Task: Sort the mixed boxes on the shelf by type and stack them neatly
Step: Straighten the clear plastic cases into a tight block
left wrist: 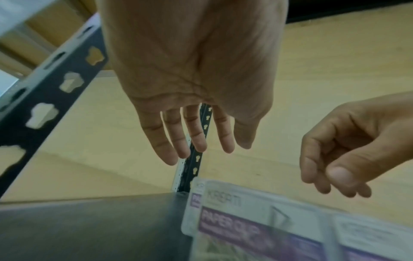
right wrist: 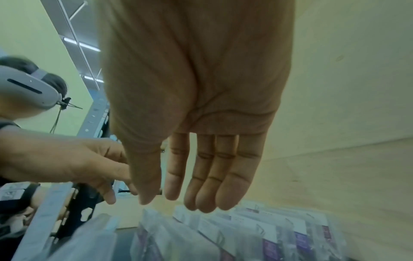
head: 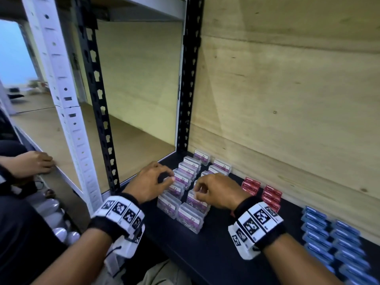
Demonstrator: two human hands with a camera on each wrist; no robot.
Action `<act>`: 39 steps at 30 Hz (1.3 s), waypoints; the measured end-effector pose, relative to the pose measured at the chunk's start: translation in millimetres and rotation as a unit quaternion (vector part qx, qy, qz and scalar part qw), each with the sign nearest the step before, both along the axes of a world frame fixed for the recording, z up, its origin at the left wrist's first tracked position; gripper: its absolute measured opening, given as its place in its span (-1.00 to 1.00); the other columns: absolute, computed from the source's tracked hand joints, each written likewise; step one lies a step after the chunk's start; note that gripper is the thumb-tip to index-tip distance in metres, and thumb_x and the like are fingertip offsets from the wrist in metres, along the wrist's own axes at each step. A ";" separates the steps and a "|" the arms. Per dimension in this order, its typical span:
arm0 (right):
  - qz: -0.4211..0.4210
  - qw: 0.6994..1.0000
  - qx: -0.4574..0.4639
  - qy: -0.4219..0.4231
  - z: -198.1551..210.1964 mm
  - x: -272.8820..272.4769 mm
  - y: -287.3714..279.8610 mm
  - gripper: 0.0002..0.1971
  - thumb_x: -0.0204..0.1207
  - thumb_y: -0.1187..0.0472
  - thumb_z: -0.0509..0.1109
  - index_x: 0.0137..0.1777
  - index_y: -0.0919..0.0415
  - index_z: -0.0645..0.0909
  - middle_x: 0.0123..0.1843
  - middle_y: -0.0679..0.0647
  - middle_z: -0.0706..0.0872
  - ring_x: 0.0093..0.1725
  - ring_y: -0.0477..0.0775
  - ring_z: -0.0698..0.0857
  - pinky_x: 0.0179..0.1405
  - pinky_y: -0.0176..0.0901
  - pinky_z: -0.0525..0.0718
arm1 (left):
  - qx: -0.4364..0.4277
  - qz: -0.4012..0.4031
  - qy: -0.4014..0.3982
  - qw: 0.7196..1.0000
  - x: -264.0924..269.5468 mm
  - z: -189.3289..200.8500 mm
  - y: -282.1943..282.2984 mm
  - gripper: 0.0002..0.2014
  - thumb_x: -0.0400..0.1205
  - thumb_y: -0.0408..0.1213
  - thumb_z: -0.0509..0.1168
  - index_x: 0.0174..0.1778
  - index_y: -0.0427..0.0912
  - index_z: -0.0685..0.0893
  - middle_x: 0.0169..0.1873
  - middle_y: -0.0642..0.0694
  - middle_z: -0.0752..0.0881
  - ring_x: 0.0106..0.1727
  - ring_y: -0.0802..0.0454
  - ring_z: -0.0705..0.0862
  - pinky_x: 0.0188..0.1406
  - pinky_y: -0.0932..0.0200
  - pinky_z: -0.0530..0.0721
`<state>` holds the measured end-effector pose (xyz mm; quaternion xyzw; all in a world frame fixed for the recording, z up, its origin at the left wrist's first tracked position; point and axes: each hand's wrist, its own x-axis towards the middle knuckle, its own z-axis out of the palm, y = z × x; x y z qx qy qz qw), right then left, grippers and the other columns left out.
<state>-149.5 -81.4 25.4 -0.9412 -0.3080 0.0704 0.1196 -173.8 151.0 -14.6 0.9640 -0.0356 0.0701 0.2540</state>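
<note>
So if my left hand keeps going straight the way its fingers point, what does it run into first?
Probably the clear purple-label boxes in the left row, just under and ahead of the left hand. Beyond them stands the black shelf post. Depth is hard to judge here.

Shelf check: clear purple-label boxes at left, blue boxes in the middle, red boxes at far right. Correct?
Not quite. The head view shows the red boxes in the middle and the blue boxes at far right. The clear purple-label boxes are at left, as stated.

Blue boxes (head: pixel 337 241) cut off at right edge
</note>
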 end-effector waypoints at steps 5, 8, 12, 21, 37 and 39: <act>-0.009 0.999 -0.035 0.000 -4.2 11.4 -0.6 -0.81 0.58 -0.01 0.45 0.14 -0.01 0.69 0.08 -0.10 0.67 0.03 -0.05 0.66 0.09 -0.04 0.70 | 0.111 -0.050 0.054 0.991 25.6 13.0 1.1 -0.72 0.67 0.10 0.23 0.21 0.12 0.70 0.21 0.03 0.62 0.17 0.10 0.58 0.26 0.08 0.57; -0.011 0.999 -0.034 0.019 -10.1 14.8 -1.6 -0.82 0.57 0.00 0.47 0.10 0.01 0.71 0.07 -0.06 0.74 0.02 -0.03 0.71 0.09 -0.01 0.73 | 0.128 -0.069 0.090 0.985 32.1 16.7 2.3 -0.72 0.68 0.04 0.26 0.21 0.07 0.74 0.16 0.04 0.72 0.13 0.08 0.65 0.22 0.12 0.60; -0.015 0.999 -0.024 0.041 -12.1 16.0 -3.1 -0.78 0.55 -0.01 0.50 0.14 0.01 0.71 0.06 -0.05 0.76 0.01 -0.05 0.73 0.10 -0.05 0.73 | 0.101 -0.076 0.088 0.988 36.1 19.2 3.3 -0.77 0.65 -0.04 0.34 0.14 0.03 0.79 0.05 0.07 0.79 0.04 0.14 0.71 0.18 0.20 0.62; -0.022 0.997 -0.021 0.074 -7.2 10.7 -3.1 -0.77 0.51 0.00 0.55 0.13 -0.01 0.74 0.08 -0.09 0.77 0.03 -0.09 0.72 0.13 -0.14 0.69 | 0.036 -0.094 0.150 0.984 42.0 20.1 1.7 -0.89 0.52 -0.07 0.51 -0.09 0.06 0.85 -0.13 0.18 0.82 -0.05 0.23 0.75 0.18 0.11 0.69; -0.009 0.995 -0.001 0.096 -4.7 -6.7 -5.6 -0.77 0.54 0.03 0.52 0.16 0.02 0.76 0.09 -0.09 0.81 0.06 -0.10 0.75 0.19 -0.12 0.71 | 0.067 -0.106 0.193 0.973 31.8 32.1 -7.2 -0.95 0.50 -0.09 0.52 -0.15 0.09 0.83 -0.16 0.21 0.81 -0.03 0.22 0.73 0.24 0.04 0.67; -0.005 0.995 0.003 0.099 -4.8 -7.8 -5.6 -0.75 0.55 0.03 0.51 0.19 0.03 0.75 0.11 -0.07 0.81 0.07 -0.11 0.75 0.19 -0.16 0.70 | 0.074 -0.109 0.189 0.973 31.3 32.5 -8.5 -0.91 0.52 -0.10 0.51 -0.09 0.05 0.84 -0.13 0.18 0.81 -0.02 0.21 0.74 0.24 0.06 0.67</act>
